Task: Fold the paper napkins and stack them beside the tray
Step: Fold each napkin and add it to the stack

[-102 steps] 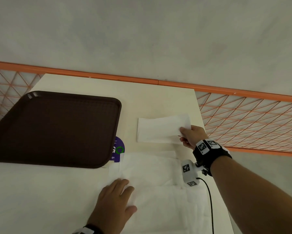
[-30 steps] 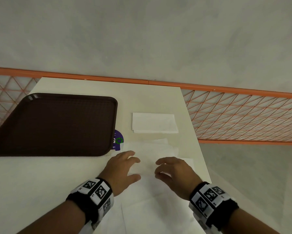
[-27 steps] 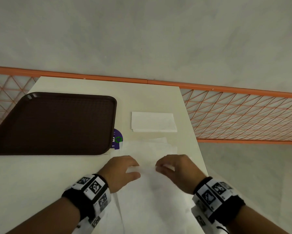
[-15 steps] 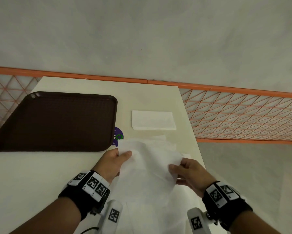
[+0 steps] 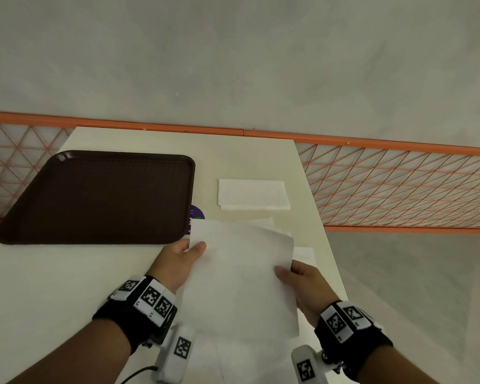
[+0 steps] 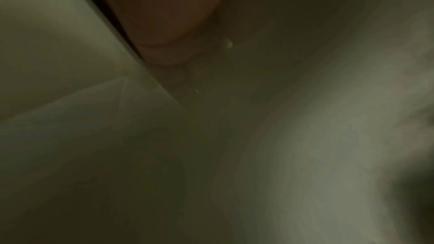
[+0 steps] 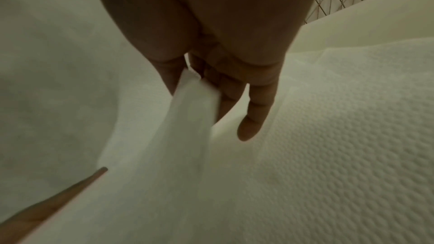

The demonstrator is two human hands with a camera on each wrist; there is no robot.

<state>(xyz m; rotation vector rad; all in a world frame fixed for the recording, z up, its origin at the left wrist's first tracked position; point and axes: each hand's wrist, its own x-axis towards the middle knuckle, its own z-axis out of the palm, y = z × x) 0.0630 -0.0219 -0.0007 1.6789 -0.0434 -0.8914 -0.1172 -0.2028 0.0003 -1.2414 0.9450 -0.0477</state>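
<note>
Both hands hold one unfolded white napkin (image 5: 241, 275) lifted off the table. My left hand (image 5: 182, 259) pinches its far left corner with the thumb on top. At the right edge my right hand (image 5: 297, 278) pinches the same sheet, and the right wrist view shows that edge of the napkin (image 7: 192, 110) caught between thumb and fingers. The left wrist view is dark and blurred. A folded napkin (image 5: 252, 194) lies flat to the right of the dark brown tray (image 5: 94, 198). More unfolded napkins (image 5: 302, 253) lie spread under the raised one.
The cream table (image 5: 39, 286) ends close on the right, past my right hand. An orange mesh railing (image 5: 399, 187) runs behind and to the right. A purple sticker (image 5: 197, 214) shows at the tray's near right corner.
After the folded napkin was left beside the tray, both hands came to the pile, pinched the top sheet and lifted it up off the others.
</note>
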